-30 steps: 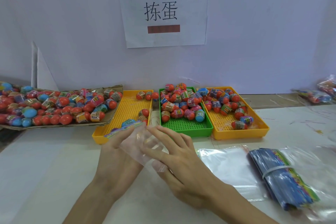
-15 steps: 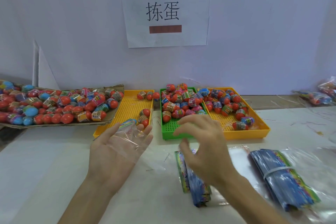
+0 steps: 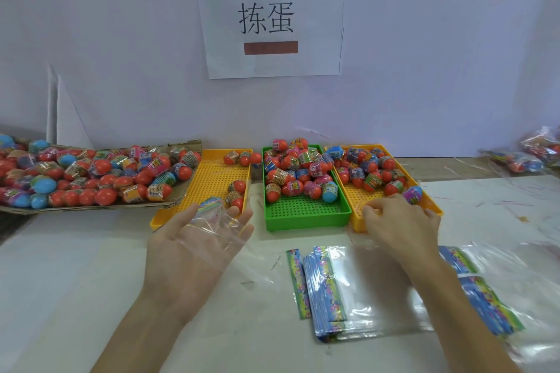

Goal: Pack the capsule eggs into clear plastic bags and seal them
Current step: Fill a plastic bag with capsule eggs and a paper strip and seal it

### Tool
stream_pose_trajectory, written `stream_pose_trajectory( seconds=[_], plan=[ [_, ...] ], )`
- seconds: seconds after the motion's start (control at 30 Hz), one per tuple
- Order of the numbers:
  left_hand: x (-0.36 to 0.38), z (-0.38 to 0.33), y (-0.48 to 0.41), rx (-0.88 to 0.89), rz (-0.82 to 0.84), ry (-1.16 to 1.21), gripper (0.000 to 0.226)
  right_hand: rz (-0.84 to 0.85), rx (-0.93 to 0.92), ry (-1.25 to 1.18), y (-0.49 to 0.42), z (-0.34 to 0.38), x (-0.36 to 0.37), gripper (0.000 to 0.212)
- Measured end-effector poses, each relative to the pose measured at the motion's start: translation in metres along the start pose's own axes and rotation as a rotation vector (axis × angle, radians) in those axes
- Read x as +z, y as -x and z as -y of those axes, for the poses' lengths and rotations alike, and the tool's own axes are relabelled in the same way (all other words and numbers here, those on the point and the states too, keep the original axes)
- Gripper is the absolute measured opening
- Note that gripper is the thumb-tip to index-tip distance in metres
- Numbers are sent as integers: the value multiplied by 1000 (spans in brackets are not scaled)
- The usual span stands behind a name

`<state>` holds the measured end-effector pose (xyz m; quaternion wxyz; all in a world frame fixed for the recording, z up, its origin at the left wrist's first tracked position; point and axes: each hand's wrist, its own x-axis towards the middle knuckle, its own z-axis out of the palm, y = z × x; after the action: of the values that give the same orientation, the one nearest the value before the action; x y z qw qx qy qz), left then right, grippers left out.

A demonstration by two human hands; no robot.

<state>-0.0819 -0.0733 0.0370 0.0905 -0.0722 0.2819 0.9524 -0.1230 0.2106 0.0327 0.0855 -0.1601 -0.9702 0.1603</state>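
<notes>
Egg pick for bagging, bag ready.
Left hand (image 3: 194, 248) flat, palm up, carrying clear plastic bag (image 3: 212, 230); right hand (image 3: 400, 221) loosely curled over right yellow tray (image 3: 436, 206), grip unclear. Next: pinching one capsule egg (image 3: 412, 194), dropping into bag mouth. Green tray (image 3: 303, 215) heaped with eggs; left yellow tray (image 3: 209, 182) nearly bare.
</notes>
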Motion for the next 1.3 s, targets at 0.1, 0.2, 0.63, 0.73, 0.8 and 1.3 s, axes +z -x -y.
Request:
stream_pose_trajectory(
  seconds=[0.1,0.2,0.63,0.73,0.8,1.3],
  plan=[
    [-1,-1,0,9,-4,-6,63,-36,4,-82,-2,-1,-2,31],
    [-2,-1,0,7,0,-1,65,-66,4,-156,-3,-4,-6,27],
    [0,-2,1,4,-7,-2,61,-116,-13,-179,-9,-13,-4,20],
    [1,-2,2,7,-10,3,62,-255,-70,-315,-11,-15,-3,17],
    [2,-2,3,11,-14,2,62,-362,-163,-505,-10,-11,-6,18],
    [8,-6,9,91,-5,27,60,170,-918,-836,67,56,2,29]
  ],
)
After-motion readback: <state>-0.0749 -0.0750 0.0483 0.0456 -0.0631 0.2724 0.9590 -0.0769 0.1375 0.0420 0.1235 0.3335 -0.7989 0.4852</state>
